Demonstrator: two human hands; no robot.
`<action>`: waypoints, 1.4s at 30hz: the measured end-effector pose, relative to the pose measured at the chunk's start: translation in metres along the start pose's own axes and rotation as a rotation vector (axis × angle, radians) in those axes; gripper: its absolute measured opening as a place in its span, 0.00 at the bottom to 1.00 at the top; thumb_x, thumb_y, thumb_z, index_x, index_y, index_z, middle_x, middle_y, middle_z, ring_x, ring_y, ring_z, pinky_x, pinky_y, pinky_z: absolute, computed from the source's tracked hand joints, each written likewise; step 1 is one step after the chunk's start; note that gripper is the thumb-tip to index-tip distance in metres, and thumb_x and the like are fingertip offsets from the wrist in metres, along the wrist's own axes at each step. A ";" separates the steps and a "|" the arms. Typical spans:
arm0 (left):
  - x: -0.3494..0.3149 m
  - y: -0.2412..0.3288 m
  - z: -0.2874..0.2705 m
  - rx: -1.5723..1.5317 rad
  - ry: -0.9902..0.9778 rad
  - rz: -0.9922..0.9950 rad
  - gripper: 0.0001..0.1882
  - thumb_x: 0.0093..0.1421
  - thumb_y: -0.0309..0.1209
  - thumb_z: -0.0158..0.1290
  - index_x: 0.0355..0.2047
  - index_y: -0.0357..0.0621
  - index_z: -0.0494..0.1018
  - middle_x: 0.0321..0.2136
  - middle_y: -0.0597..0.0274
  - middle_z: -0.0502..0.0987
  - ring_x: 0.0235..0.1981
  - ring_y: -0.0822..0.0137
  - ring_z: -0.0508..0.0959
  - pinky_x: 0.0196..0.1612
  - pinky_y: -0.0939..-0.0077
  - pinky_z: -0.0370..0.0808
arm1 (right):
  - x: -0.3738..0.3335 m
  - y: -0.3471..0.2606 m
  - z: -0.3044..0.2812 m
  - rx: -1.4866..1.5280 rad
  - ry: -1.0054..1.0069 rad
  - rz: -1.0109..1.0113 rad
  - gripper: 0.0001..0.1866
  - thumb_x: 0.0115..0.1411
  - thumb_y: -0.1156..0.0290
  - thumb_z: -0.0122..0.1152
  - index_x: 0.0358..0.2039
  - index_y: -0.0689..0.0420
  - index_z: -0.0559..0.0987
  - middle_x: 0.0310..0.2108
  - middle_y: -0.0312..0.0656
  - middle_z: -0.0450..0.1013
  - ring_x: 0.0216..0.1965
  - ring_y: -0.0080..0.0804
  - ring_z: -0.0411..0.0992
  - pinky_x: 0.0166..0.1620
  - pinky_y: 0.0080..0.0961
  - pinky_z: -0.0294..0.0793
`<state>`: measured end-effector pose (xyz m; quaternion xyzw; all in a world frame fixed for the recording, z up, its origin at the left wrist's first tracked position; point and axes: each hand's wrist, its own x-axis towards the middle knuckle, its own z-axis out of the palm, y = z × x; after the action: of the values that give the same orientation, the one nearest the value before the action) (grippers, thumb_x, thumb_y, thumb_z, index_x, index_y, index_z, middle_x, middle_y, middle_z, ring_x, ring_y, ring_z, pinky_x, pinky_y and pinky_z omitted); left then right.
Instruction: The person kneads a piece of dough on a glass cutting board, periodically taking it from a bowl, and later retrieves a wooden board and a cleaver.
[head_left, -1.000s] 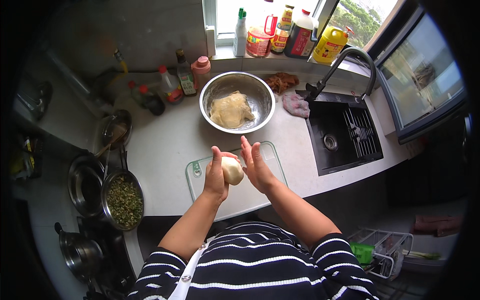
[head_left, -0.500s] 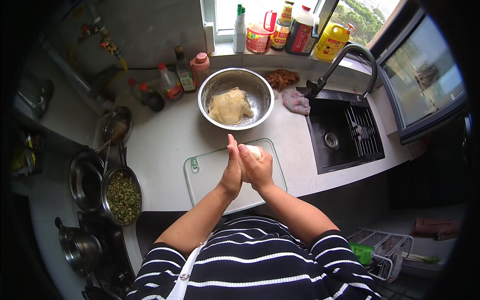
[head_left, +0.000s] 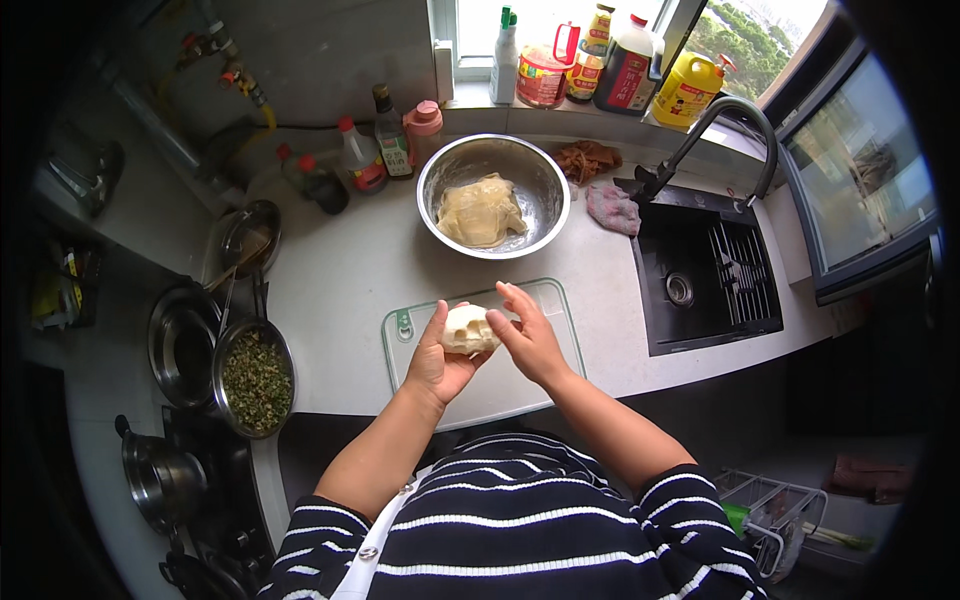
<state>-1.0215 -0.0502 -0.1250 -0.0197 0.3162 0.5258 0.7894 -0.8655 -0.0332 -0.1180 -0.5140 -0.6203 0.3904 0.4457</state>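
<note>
Head cam: dough pc pale, lumpy w/ dents.

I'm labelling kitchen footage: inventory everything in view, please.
Counter: 1, white, centre
Bowl: 1, silver, on counter
Large dough: 1, beige, in bowl
Cutting board: 1, white, green edge, on counter
Dough piece: 1, cream, above cutting board
Bottles: 4, mixed, rear left of counter
Lidded container: 1, pink, beside bottles
Sill containers: at least 5, mixed, rear
Sink: 1, black, right
Faucet: 1, black, above sink
Cloths: 2, brown and pink, near sink
Metal vessels: at least 4, silvery, left
Chopped food: 1 batch, greenish, in vessel
Rack: 1, white, lower right
Window pane: 1, dark frame, right
Sleeves: 2, striped, lower edge
Left hand: 1, bare, holding dough piece
Right hand: 1, bare, beside it
</note>
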 end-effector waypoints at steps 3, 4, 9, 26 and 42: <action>-0.013 -0.015 0.013 0.107 -0.026 -0.025 0.24 0.62 0.54 0.49 0.52 0.56 0.67 0.51 0.62 0.70 0.56 0.58 0.67 0.58 0.46 0.62 | -0.010 -0.001 0.025 -0.018 0.038 0.012 0.23 0.63 0.54 0.56 0.47 0.62 0.77 0.47 0.52 0.73 0.49 0.42 0.72 0.52 0.32 0.69; -0.013 -0.020 0.016 0.285 -0.048 0.043 0.31 0.62 0.60 0.44 0.59 0.58 0.61 0.54 0.64 0.68 0.57 0.59 0.66 0.57 0.47 0.63 | -0.008 0.000 0.024 0.032 0.075 0.080 0.22 0.63 0.54 0.56 0.43 0.62 0.78 0.43 0.51 0.74 0.45 0.40 0.73 0.48 0.31 0.70; -0.025 -0.007 0.008 0.478 -0.253 -0.199 0.58 0.46 0.80 0.37 0.68 0.58 0.43 0.62 0.64 0.60 0.62 0.60 0.62 0.58 0.46 0.62 | 0.008 -0.012 0.014 0.110 0.139 0.019 0.21 0.59 0.56 0.63 0.19 0.61 0.79 0.16 0.42 0.72 0.18 0.32 0.70 0.24 0.28 0.68; -0.011 -0.009 0.001 0.458 -0.421 -0.600 0.12 0.49 0.23 0.60 0.30 0.46 0.67 0.17 0.64 0.68 0.12 0.71 0.69 0.09 0.80 0.64 | -0.004 -0.017 -0.012 0.728 -0.549 0.273 0.39 0.53 0.61 0.70 0.62 0.56 0.63 0.50 0.50 0.71 0.53 0.35 0.69 0.56 0.33 0.68; 0.028 -0.019 -0.072 1.149 -0.055 -0.273 0.33 0.54 0.37 0.63 0.56 0.40 0.63 0.42 0.59 0.73 0.38 0.64 0.78 0.38 0.69 0.79 | -0.024 0.061 0.017 0.875 0.032 0.917 0.45 0.58 0.32 0.50 0.58 0.62 0.63 0.51 0.48 0.65 0.56 0.38 0.62 0.57 0.34 0.63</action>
<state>-1.0327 -0.0624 -0.2023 0.3841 0.5245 0.1639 0.7419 -0.8622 -0.0476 -0.1838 -0.5036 -0.1134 0.7513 0.4111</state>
